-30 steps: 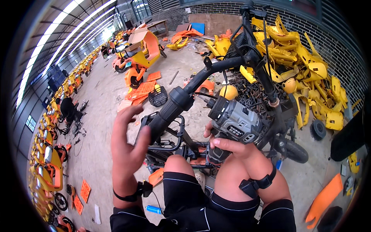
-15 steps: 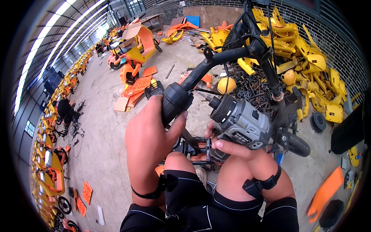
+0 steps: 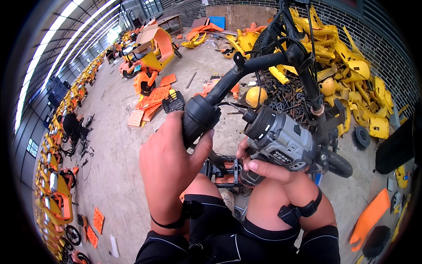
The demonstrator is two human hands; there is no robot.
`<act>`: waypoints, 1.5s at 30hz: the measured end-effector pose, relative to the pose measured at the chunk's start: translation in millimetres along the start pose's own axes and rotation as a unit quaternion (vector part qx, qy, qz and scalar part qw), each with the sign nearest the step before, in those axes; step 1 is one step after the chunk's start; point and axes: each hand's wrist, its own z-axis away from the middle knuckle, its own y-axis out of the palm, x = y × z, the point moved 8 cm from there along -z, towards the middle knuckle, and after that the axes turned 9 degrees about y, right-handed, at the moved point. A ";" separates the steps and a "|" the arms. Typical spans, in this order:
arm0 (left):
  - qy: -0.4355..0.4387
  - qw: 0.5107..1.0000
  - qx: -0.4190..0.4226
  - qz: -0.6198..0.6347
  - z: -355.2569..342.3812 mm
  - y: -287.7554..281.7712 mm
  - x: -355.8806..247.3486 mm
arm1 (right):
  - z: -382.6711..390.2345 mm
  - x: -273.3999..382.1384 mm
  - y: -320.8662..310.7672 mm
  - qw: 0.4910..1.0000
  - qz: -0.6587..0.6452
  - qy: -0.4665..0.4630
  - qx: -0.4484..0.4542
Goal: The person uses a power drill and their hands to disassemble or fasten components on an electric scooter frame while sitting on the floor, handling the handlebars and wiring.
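My left hand (image 3: 163,160) is closed round the black rubber grip (image 3: 198,119) at the left end of a black handlebar (image 3: 259,62). In my right hand (image 3: 273,170) is a grey and black cordless drill (image 3: 283,140), held by its handle above my right thigh. Its chuck points up and left, toward the bar just past the grip. A thin dark line reaches from the chuck side toward the grip; whether it is a bit or a cable I cannot tell. Below, between my legs, shows part of the vehicle's frame (image 3: 226,170).
Beyond the handlebar lie a heap of dark metal parts (image 3: 285,99) and a pile of yellow plastic panels (image 3: 360,88). Orange panels (image 3: 154,100) and a yellow-orange scooter (image 3: 156,55) stand farther left. Rows of scooters (image 3: 57,193) line the left wall, where a person (image 3: 74,125) crouches.
The drill has shifted slightly to the right, away from the grip. My left hand stays on the grip, with only a small drift in the view.
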 end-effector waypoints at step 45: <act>-0.034 0.999 -0.019 -0.009 0.0 3.7 -5.6 | -24.0 0.7 -7.6 0.992 -0.023 -0.063 -0.105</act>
